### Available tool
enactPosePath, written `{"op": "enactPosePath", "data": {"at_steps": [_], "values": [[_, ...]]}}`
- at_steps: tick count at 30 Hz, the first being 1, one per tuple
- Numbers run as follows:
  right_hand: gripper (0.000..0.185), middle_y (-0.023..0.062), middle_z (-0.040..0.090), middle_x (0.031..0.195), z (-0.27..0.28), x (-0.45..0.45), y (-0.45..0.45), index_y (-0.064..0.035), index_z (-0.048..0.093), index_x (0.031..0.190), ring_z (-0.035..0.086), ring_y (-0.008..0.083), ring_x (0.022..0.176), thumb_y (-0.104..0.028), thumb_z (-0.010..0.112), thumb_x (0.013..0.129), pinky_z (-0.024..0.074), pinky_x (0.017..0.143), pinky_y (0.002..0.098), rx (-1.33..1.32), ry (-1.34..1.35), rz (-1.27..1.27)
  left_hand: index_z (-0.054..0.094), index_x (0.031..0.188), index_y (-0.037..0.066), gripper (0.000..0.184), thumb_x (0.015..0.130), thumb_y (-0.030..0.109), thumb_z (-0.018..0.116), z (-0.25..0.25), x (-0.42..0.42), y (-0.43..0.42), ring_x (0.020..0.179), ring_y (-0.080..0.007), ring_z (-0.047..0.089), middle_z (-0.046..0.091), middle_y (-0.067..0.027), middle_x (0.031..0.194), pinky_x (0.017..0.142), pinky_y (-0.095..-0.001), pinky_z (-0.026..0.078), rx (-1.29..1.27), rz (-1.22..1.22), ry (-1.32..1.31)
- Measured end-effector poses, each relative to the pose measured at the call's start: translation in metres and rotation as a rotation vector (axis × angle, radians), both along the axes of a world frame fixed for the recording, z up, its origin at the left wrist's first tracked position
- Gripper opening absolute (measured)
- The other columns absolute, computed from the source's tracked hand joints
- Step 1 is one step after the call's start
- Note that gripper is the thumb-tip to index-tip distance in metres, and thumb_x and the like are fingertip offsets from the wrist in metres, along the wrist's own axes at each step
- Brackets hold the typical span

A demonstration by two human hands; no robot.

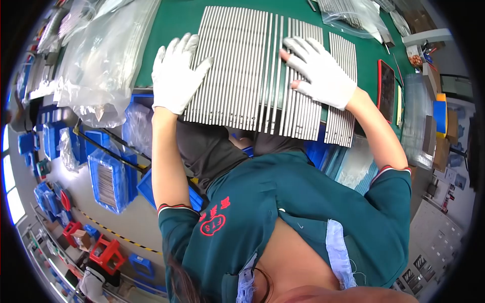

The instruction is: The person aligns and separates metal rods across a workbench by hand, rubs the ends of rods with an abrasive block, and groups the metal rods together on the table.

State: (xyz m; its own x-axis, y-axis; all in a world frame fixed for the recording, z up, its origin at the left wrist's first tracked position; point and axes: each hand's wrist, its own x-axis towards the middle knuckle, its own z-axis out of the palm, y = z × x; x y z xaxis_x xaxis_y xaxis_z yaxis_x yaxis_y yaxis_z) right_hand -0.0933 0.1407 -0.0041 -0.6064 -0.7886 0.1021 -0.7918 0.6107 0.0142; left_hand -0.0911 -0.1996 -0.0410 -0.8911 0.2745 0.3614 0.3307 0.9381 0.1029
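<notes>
Many slim grey metal rods (227, 70) lie side by side on the green table, their near ends over the front edge. My left hand (177, 78), in a white glove, rests flat with fingers spread against the left side of the widest group. On the right, my gloved right hand (323, 76) lies over a narrower group of rods (301, 118), fingers stretched out, thumb and one fingertip bare. A few rods (273, 55) stand slightly apart between the groups. Another narrow group (343, 55) lies beyond my right hand.
Clear plastic bags (103, 60) cover the table's left side; another bag of rods (353, 15) is at the back right. A red-edged phone-like device (386, 91) lies at right. Blue bins (108, 177) and red stools (107, 255) stand on the floor at left.
</notes>
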Motion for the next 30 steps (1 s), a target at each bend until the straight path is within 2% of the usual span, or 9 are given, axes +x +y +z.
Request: {"op": "enactPosePath", "data": {"at_steps": [6, 10, 11, 14, 15, 16, 21, 24, 30], "values": [[0.068, 0.0212, 0.04, 0.151, -0.002, -0.013, -0.064, -0.0057, 0.039, 0.149, 0.035, 0.0352, 0.142, -0.048, 0.049, 0.097, 0.0234, 0.119, 0.047, -0.106, -0.007, 0.059, 0.058, 0.135, 0.009, 0.062, 0.09, 0.052, 0.059, -0.004, -0.002, 0.0, 0.133, -0.028, 0.049, 0.059, -0.01, 0.139, 0.116, -0.0452, 0.029, 0.013, 0.008, 0.05], [0.067, 0.0201, 0.039, 0.152, -0.012, -0.027, -0.103, -0.0069, 0.04, 0.149, 0.036, 0.0339, 0.142, -0.05, 0.047, 0.098, 0.0232, 0.119, 0.047, -0.101, 0.029, 0.09, 0.06, 0.133, 0.009, 0.045, 0.097, 0.035, 0.056, -0.01, -0.008, -0.024, 0.129, -0.0274, 0.053, 0.062, -0.0109, 0.134, 0.115, -0.0422, 0.032, 0.268, -0.16, 0.033], [0.067, 0.02, 0.039, 0.152, -0.01, -0.026, -0.101, -0.0067, 0.04, 0.149, 0.036, 0.0337, 0.142, -0.05, 0.047, 0.098, 0.0232, 0.119, 0.0469, -0.068, 0.029, 0.091, 0.061, 0.131, 0.008, 0.039, 0.098, 0.027, 0.056, -0.013, -0.007, -0.031, 0.126, -0.0265, 0.055, 0.064, -0.0104, 0.13, 0.113, -0.0404, 0.036, 0.379, -0.126, -0.008], [0.066, 0.0199, 0.039, 0.152, -0.004, -0.019, -0.079, -0.0055, 0.042, 0.147, 0.034, 0.0326, 0.143, -0.046, 0.05, 0.096, 0.0228, 0.119, 0.0461, -0.009, 0.011, 0.094, 0.063, 0.128, 0.008, 0.037, 0.096, 0.026, 0.058, -0.021, -0.01, -0.048, 0.123, -0.0267, 0.057, 0.065, -0.0097, 0.128, 0.11, -0.04, 0.039, 0.288, -0.109, 0.105], [0.066, 0.0199, 0.039, 0.152, 0.0, -0.018, -0.071, -0.0053, 0.043, 0.147, 0.034, 0.0324, 0.143, -0.046, 0.051, 0.095, 0.0226, 0.119, 0.0459, 0.024, -0.001, 0.089, 0.065, 0.124, 0.009, 0.034, 0.094, 0.024, 0.059, -0.019, -0.009, -0.044, 0.12, -0.0275, 0.058, 0.066, -0.0095, 0.126, 0.108, -0.0406, 0.041, 0.18, -0.087, 0.195], [0.066, 0.0199, 0.039, 0.152, 0.003, -0.018, -0.066, -0.0051, 0.043, 0.146, 0.033, 0.0322, 0.143, -0.045, 0.052, 0.095, 0.0225, 0.119, 0.0457, 0.056, -0.014, 0.085, 0.064, 0.127, 0.009, 0.035, 0.094, 0.019, 0.061, -0.007, -0.007, -0.036, 0.121, -0.0286, 0.059, 0.065, -0.0103, 0.127, 0.109, -0.04, 0.04, 0.085, -0.057, 0.157], [0.062, 0.0191, 0.043, 0.147, 0.01, -0.027, -0.108, -0.0031, 0.042, 0.145, 0.036, 0.0316, 0.141, -0.039, 0.052, 0.096, 0.0265, 0.117, 0.042, -0.103, -0.015, 0.154, 0.064, 0.128, 0.009, 0.036, 0.094, 0.019, 0.061, -0.011, -0.007, -0.034, 0.118, -0.0303, 0.059, 0.065, -0.012, 0.126, 0.107, -0.0412, 0.042, 0.172, -0.035, 0.186], [0.061, 0.0167, 0.042, 0.15, -0.014, -0.04, -0.149, -0.008, 0.041, 0.148, 0.036, 0.0297, 0.142, -0.045, 0.044, 0.099, 0.0246, 0.118, 0.0447, -0.133, 0.111, 0.157, 0.063, 0.129, 0.008, 0.037, 0.093, 0.018, 0.062, -0.015, -0.008, -0.036, 0.118, -0.0307, 0.06, 0.065, -0.0122, 0.125, 0.107, -0.041, 0.042, 0.219, 0.002, 0.176], [0.063, 0.0137, 0.041, 0.154, -0.016, -0.038, -0.126, -0.011, 0.039, 0.151, 0.032, 0.0279, 0.145, -0.048, 0.039, 0.101, 0.0196, 0.12, 0.0463, -0.003, 0.092, 0.184, 0.062, 0.13, 0.007, 0.039, 0.092, 0.017, 0.063, -0.008, -0.004, -0.033, 0.118, -0.0305, 0.06, 0.065, -0.0126, 0.125, 0.107, -0.0407, 0.043, 0.225, 0.054, 0.124]]}}
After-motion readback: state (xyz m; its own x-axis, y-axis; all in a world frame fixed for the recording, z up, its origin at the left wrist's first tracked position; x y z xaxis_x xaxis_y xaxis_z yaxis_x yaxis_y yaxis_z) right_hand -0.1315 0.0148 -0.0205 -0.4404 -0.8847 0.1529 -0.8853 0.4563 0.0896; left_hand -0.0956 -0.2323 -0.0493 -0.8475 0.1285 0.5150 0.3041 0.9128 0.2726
